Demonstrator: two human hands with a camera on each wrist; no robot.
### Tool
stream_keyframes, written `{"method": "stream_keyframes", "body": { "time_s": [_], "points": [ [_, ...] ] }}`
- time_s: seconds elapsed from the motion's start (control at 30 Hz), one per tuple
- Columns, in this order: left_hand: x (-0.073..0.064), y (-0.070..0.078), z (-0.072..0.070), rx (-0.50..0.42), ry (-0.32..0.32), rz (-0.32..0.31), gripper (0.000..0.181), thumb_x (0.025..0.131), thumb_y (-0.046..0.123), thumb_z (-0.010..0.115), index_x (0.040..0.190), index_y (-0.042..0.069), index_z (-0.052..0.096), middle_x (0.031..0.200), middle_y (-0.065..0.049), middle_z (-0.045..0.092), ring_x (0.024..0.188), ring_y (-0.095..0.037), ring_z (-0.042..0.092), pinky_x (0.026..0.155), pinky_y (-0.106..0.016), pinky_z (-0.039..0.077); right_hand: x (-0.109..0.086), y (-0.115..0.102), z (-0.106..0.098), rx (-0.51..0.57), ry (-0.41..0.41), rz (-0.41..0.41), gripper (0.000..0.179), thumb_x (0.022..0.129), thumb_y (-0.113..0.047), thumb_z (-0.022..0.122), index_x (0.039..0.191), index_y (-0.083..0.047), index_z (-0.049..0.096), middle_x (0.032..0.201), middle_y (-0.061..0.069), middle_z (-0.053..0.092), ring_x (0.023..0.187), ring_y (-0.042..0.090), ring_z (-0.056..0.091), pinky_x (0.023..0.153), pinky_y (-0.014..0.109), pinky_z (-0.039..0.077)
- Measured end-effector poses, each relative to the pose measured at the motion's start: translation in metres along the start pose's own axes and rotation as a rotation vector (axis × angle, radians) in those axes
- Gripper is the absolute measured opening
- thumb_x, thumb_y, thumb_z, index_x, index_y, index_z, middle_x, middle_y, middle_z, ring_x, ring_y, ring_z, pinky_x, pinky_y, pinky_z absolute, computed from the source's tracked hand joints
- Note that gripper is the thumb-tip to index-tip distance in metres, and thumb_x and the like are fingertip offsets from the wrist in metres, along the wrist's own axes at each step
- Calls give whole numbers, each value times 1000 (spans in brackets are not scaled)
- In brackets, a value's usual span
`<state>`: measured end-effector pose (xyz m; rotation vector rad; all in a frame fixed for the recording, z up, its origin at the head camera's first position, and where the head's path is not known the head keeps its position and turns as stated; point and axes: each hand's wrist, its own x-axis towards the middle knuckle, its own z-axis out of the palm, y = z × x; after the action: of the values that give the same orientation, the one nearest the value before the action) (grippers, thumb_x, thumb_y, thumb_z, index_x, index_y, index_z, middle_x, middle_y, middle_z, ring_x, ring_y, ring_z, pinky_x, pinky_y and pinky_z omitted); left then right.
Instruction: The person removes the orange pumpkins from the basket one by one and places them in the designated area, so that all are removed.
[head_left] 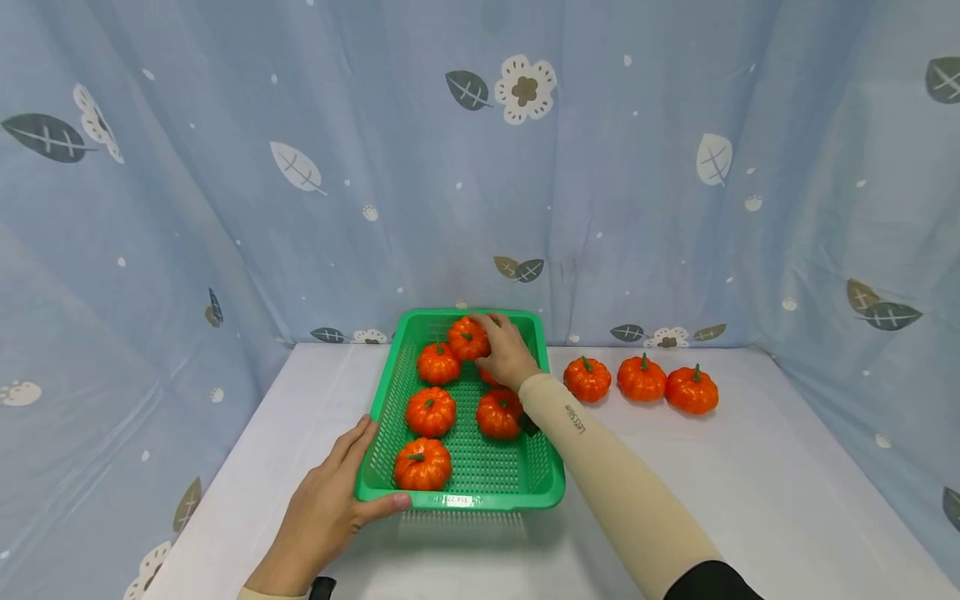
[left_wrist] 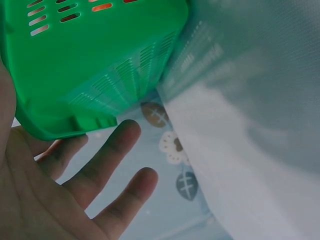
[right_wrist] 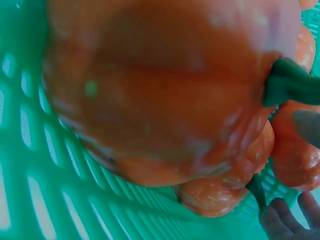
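A green plastic basket (head_left: 480, 502) stands on the table with several small orange pumpkins in it. My left hand (head_left: 324, 500) is at its near left corner, the thumb lying on the front rim and the fingers along the left side. Mostly straight, spread fingers (left_wrist: 107, 160) show beside the corner in the left wrist view. Inside the back of the basket, my right hand (head_left: 512, 354) holds a pumpkin (head_left: 465, 340) between thumb and fingers. Another pumpkin is partly hidden below that hand. A large pumpkin (right_wrist: 165, 95) fills much of the right wrist view.
To the basket's right, three more pumpkins stand in a row: one nearest the basket (head_left: 587, 380), a middle one (head_left: 641, 379) and an outer one (head_left: 692, 391). The white table (head_left: 675, 492) meets a blue patterned curtain (head_left: 405, 167) behind and at the sides.
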<state>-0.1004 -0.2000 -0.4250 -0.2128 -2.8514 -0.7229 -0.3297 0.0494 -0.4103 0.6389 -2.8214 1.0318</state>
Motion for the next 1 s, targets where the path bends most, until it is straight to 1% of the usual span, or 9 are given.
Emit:
{"method": "stream_keyframes", "body": {
  "time_s": [0.2, 0.47, 0.67, 0.83, 0.93, 1.0],
  "points": [
    [0, 1, 1, 2, 3, -2, 110, 74, 75, 70, 159, 14, 35, 163, -4, 32, 115, -44, 61, 91, -61, 49, 3, 3, 3, -3, -15, 5, 85, 86, -1, 80, 157, -22, 39, 157, 16, 33, 140, 37, 39, 107, 48, 44],
    [0, 1, 1, 3, 5, -10, 110, 74, 76, 69, 159, 15, 35, 163, -3, 32, 113, -44, 62, 91, -61, 49, 6, 1, 4, 10, -48, 24, 88, 87, -1, 79, 159, -23, 33, 158, 17, 30, 139, 37, 41, 107, 49, 44],
    [0, 1, 3, 2, 5, -11, 110, 74, 75, 70, 159, 15, 35, 163, -3, 32, 113, -44, 62, 90, -60, 49, 6, 3, 6, -11, -54, 5, 88, 88, -2, 78, 159, -24, 32, 157, 17, 30, 138, 39, 42, 106, 49, 45],
    [1, 1, 3, 0, 13, 1, 109, 75, 73, 71, 159, 15, 35, 163, -3, 32, 113, -43, 62, 90, -60, 50, 6, 4, 6, -13, -40, -17, 87, 88, -3, 79, 159, -23, 33, 155, 19, 31, 137, 40, 42, 106, 51, 45],
    [1, 1, 2, 0, 12, 1, 109, 75, 74, 71, 159, 15, 35, 163, -3, 32, 113, -44, 62, 90, -60, 50, 6, 2, 5, -8, -21, -21, 85, 88, -7, 80, 158, -21, 33, 155, 20, 31, 137, 41, 42, 106, 53, 44],
    [0, 0, 1, 1, 9, -2, 109, 75, 74, 71, 159, 15, 35, 163, -3, 32, 113, -44, 62, 90, -60, 50, 6, 1, 4, -5, 1, -24, 84, 88, -11, 80, 158, -20, 34, 157, 17, 30, 137, 41, 42, 107, 53, 42]
  ]
}}
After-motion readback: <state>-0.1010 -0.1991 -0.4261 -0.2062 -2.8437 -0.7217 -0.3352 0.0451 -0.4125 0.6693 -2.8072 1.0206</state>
